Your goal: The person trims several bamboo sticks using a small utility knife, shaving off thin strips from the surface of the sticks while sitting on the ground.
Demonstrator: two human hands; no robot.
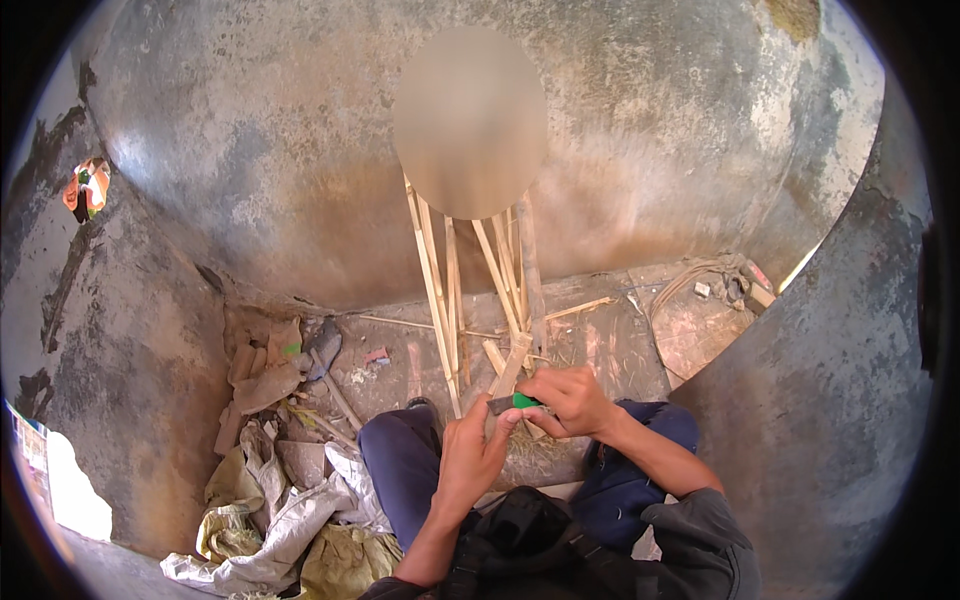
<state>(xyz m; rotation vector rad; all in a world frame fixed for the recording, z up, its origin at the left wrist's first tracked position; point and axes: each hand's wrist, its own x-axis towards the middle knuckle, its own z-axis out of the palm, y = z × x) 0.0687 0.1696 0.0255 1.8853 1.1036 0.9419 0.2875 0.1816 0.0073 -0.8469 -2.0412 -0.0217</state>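
My left hand (468, 450) and my right hand (570, 400) meet in front of my lap, both closed. Between them is a small tool with a green handle (525, 400) and a dark grey, flat, blade-like part (501, 405). The right fingers wrap round the green end. At the grey end, the left thumb and fingers pinch; whether it is one piece with the green part I cannot tell. Just beyond the hands, short flat wood pieces (515, 362) lie crossed over each other.
Long thin wooden strips (432, 262) lean against the stained wall (300, 190). Crumpled sacks (275, 515) lie beside my left leg, with broken bricks (240, 400) and a shovel-like tool (325, 345) beyond. Coiled cable (690, 275) rests at the far right. A blurred oval covers the upper middle.
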